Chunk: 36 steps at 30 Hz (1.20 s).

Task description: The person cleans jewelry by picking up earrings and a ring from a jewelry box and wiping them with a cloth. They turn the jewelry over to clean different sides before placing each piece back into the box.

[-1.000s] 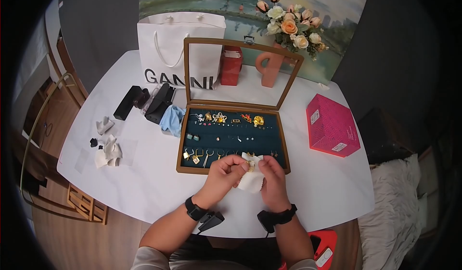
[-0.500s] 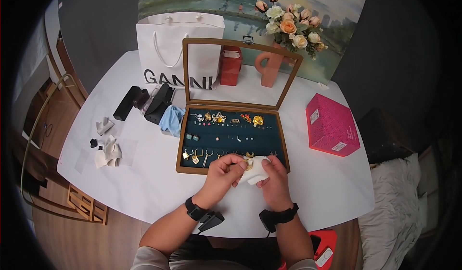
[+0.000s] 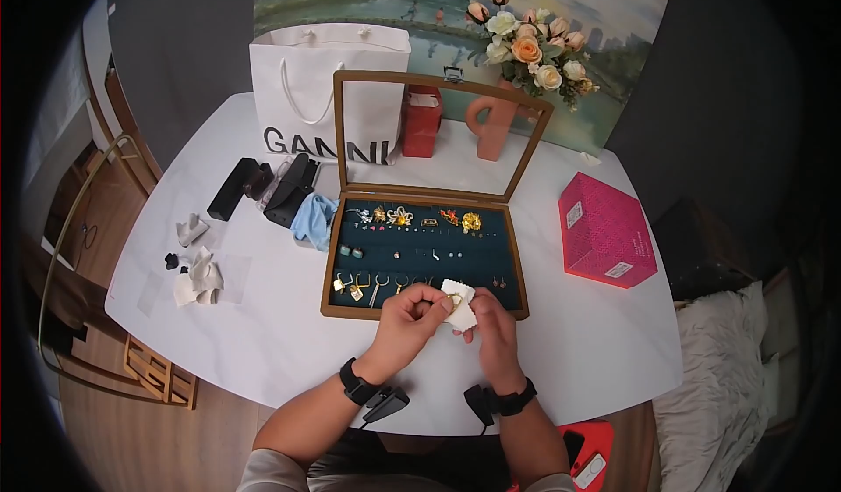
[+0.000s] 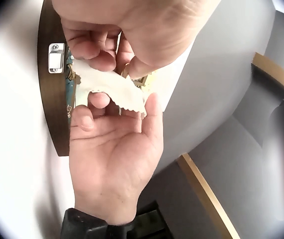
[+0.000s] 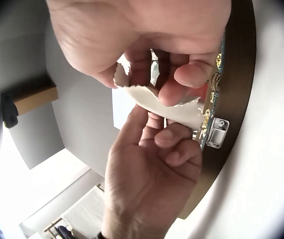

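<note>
In the head view, the left hand (image 3: 405,332) pinches a small looped gold earring (image 3: 455,299) between thumb and forefinger. The right hand (image 3: 498,339) grips a cream cloth (image 3: 462,317) with a scalloped edge, which lies against the earring. Both hands are just over the front edge of a wooden jewellery box (image 3: 512,255), its glass lid raised. Rows of earrings and brooches sit on its dark green lining. In the left wrist view, the cloth (image 4: 114,89) stretches between both hands. From the right wrist, the cloth (image 5: 157,104) hides most of the earring.
Left of the box are a blue cloth (image 3: 314,220), a black case (image 3: 292,192) and crumpled beige cloths (image 3: 200,280). Behind it stand a white paper bag (image 3: 328,98), a red box (image 3: 422,124) and a flower vase (image 3: 497,128). A pink box (image 3: 606,229) is at right.
The right hand has shifted and turned the cloth, which went from hanging down to folded over, then spread flat behind the earring. The left hand keeps its pinch, almost still.
</note>
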### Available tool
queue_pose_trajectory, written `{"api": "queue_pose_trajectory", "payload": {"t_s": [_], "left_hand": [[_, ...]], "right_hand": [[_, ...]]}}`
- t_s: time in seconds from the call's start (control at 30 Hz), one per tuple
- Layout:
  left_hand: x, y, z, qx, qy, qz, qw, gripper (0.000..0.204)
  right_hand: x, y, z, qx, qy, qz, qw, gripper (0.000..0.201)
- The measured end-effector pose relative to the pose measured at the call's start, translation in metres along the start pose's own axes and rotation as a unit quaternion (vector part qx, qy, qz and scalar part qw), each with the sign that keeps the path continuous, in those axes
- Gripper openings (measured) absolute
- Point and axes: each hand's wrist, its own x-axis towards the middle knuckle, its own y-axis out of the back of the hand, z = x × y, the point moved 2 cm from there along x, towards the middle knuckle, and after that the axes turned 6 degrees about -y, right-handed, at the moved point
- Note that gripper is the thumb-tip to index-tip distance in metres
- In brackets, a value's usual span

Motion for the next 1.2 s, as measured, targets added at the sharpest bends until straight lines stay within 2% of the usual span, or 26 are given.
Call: {"api": "queue_pose_trajectory", "payload": {"t_s": [0.07,0.17,0.27,0.37,0.43,0.53,0.67,0.73,0.83,0.93,1.03,1.13,1.2], "left_hand": [[0.0,0.0,-0.002,-0.002,0.002,-0.002,1.0,0.011],[0.0,-0.001,-0.003,-0.015,0.01,-0.013,1.0,0.011],[0.0,0.0,-0.002,-0.044,0.026,-0.022,0.998,0.011],[0.001,0.002,-0.003,-0.071,0.046,-0.033,0.996,0.009],[0.0,0.002,-0.004,-0.076,0.046,-0.045,0.995,0.007],[0.002,-0.002,-0.015,-0.016,-0.005,-0.026,1.0,0.003],[-0.004,-0.002,-0.025,0.005,0.021,-0.093,0.995,0.009],[-0.007,-0.012,-0.012,-0.005,0.035,-0.1,0.994,0.012],[-0.004,-0.007,-0.017,-0.001,0.012,-0.069,0.998,0.014],[-0.004,-0.001,-0.011,-0.027,0.045,-0.047,0.997,0.012],[-0.003,-0.003,-0.015,-0.071,0.022,-0.022,0.997,0.012],[-0.003,-0.007,-0.018,-0.067,0.02,-0.028,0.997,0.012],[-0.004,-0.004,-0.022,-0.025,0.048,-0.077,0.996,0.012]], "right_hand": [[-0.002,0.004,0.0,-0.01,-0.036,0.029,0.999,0.028],[0.0,0.006,0.003,-0.075,0.016,0.028,0.997,0.023],[0.001,-0.004,0.003,-0.003,-0.005,0.032,0.999,0.022],[0.004,-0.009,0.019,-0.04,0.014,0.049,0.998,0.027],[0.002,-0.004,0.017,-0.123,0.024,0.059,0.99,0.029],[0.0,-0.004,0.013,-0.19,0.045,0.088,0.977,0.033],[0.002,-0.005,0.008,-0.238,0.098,0.149,0.955,0.037],[0.002,-0.004,0.007,-0.233,0.089,0.144,0.958,0.037],[0.002,-0.004,0.011,-0.218,0.078,0.14,0.963,0.038],[0.001,-0.007,0.018,-0.231,0.079,0.128,0.961,0.039],[-0.001,-0.01,0.017,-0.253,0.084,0.124,0.956,0.04],[0.0,-0.006,0.019,-0.277,0.097,0.138,0.946,0.04],[0.001,-0.003,0.018,-0.283,0.108,0.159,0.94,0.04]]}}
